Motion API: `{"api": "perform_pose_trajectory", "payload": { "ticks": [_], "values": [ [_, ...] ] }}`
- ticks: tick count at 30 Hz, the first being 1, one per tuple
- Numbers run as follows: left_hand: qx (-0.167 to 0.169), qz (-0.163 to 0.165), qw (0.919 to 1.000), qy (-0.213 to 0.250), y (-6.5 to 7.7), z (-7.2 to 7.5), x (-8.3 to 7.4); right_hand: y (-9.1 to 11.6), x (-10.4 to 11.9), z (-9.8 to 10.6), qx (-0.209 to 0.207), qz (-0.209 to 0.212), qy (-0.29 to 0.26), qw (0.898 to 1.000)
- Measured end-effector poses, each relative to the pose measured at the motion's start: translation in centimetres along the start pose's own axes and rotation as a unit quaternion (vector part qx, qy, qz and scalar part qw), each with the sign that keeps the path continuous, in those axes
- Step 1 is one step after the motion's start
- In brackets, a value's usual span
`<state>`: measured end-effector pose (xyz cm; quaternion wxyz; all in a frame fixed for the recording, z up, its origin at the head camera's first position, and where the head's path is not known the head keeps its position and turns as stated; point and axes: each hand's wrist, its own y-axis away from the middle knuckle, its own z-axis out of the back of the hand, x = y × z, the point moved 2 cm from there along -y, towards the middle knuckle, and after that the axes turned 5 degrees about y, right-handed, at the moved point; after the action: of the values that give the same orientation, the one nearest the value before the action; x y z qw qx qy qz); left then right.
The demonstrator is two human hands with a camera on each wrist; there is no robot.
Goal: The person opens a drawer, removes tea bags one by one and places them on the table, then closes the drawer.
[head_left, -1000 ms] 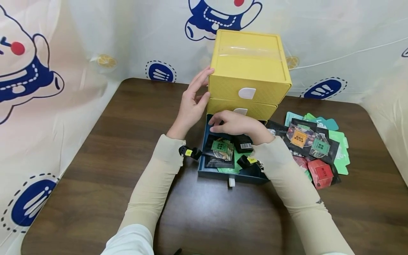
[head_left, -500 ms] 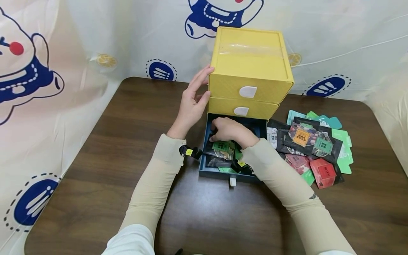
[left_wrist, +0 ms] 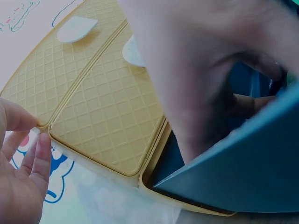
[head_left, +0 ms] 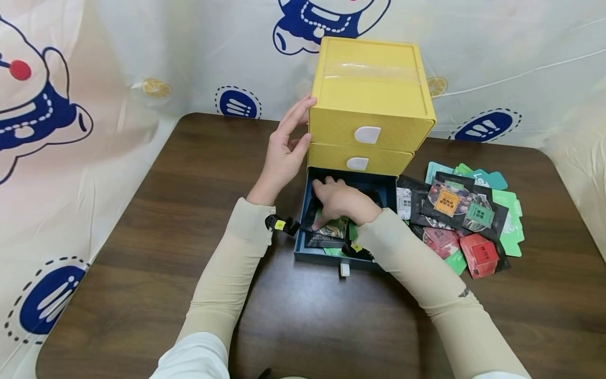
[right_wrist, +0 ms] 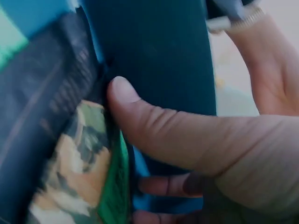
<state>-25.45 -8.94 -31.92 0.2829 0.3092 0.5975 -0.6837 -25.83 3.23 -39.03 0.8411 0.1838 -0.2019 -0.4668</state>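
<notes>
My left hand (head_left: 286, 152) rests against the left side of the yellow box (head_left: 371, 126), fingertips at the seam between its upper two drawers. The lowest drawer (head_left: 318, 256) is pulled out, dark blue inside, with a white pull tab (head_left: 344, 270) on its front. Inside it, my right hand (head_left: 347, 200) is spread over the contents, its thumb at the edge of a black snack packet with a food picture (right_wrist: 81, 154) and its fingers reaching toward the back. A second dark packet (head_left: 324, 240) lies nearer the drawer front. My right hand hides much of the drawer's contents.
To the right of the drawer is a loose pile of packets: black ones with pictures (head_left: 447, 205), a red one (head_left: 480, 256) and green ones (head_left: 511, 231). A printed curtain (head_left: 189, 52) hangs behind the brown table (head_left: 189, 173).
My right hand has gone lower and to the left in the drawer; its fingers, curled half a second ago, now spread out. The left hand stays on the box.
</notes>
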Motion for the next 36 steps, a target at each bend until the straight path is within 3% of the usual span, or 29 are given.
{"api": "perform_pose_trajectory", "payload": {
  "ticks": [4,10,19,29,36],
  "values": [
    [0.000,0.006,1.0000,-0.001,-0.1,0.0,-0.1,0.2,0.3,-0.1,-0.002,-0.010,0.026,1.000],
    [-0.001,0.008,1.0000,-0.001,-0.1,0.0,-0.1,-0.2,-0.3,0.0,0.007,-0.007,0.022,1.000],
    [-0.001,0.005,1.0000,0.001,0.0,0.1,0.0,-0.9,-0.7,0.3,-0.016,0.035,-0.073,0.997],
    [-0.001,0.000,1.0000,0.005,0.0,0.1,-0.1,-0.9,-1.0,0.8,-0.042,0.076,-0.122,0.989],
    [0.000,-0.001,1.0000,0.004,0.0,0.0,0.0,-0.5,-0.9,1.3,-0.051,0.081,-0.144,0.985]
  ]
}}
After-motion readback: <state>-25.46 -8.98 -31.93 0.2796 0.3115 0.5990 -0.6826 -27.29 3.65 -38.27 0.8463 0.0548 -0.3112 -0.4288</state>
